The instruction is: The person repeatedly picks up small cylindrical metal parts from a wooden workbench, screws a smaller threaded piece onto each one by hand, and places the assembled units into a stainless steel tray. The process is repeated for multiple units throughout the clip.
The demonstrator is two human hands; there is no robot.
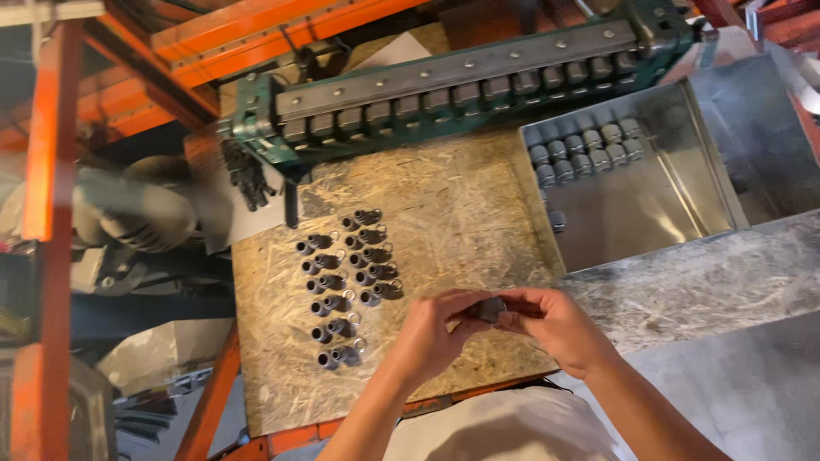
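Observation:
My left hand [434, 329] and my right hand [559, 329] meet over the near edge of a chipboard bench top [453, 205]. Between their fingertips they pinch one small dark grey fitting [491, 309]. Left of my hands, several similar dark fittings [346, 282] lie on the board in two neat columns. Up to the right, a shiny metal tray [675, 196] holds several grey fittings [585, 147] lined up in its far left corner.
A green bending machine [461, 90] with a row of grey blocks runs across the back of the board. Orange racking beams [51, 128] stand at the left and top. Sheet metal [752, 376] lies at the right. A black glove [248, 175] hangs by the machine's left end.

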